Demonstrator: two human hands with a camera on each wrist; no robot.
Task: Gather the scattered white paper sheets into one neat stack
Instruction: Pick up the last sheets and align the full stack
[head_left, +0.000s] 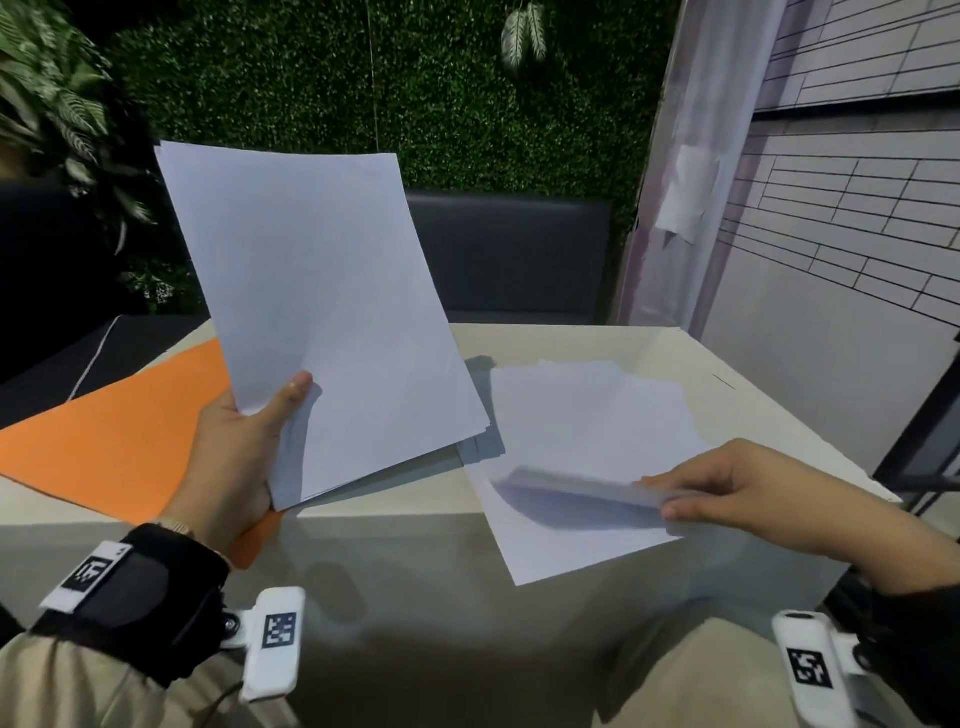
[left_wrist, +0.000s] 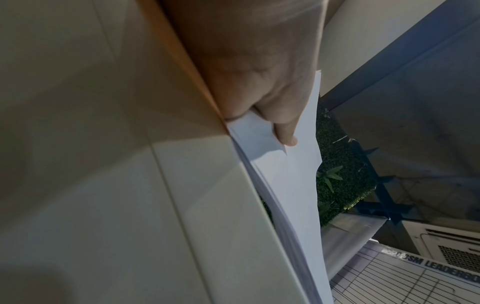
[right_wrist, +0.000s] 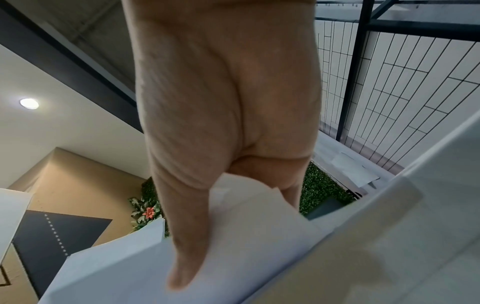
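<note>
1. paper sheets are what i watch here: a gathered stack (head_left: 332, 322) is held up off the table, tilted back, in my left hand (head_left: 234, 462), thumb (head_left: 291, 395) pressed on the front face near the lower left corner and the other fingers hidden behind.
2. from the left wrist view i see the stack's edge (left_wrist: 283, 205) fanned slightly, several sheets thick, with a fingertip (left_wrist: 288, 137) curled onto the paper, so that hand is clamped around the stack.
3. my right hand (head_left: 753, 493) sits low at the right, pinching the near right edge of a loose sheet (head_left: 571, 493) between thumb and fingers; that edge is raised off the table and blurred.
4. the right wrist view shows the thumb (right_wrist: 187, 257) lying across the lifted paper (right_wrist: 246, 236), with fingers behind it.
5. under and beyond that sheet, more white sheets (head_left: 587, 410) lie overlapping and askew on the pale table (head_left: 415, 561), right of centre.
6. an orange sheet (head_left: 119, 441) lies flat on the table's left side, partly under my left hand and the held stack.
7. past the table's far edge stands a dark padded seat back (head_left: 509, 249).
8. behind it rises a green hedge wall (head_left: 441, 104), with a tiled wall (head_left: 857, 234) to the right.
</note>
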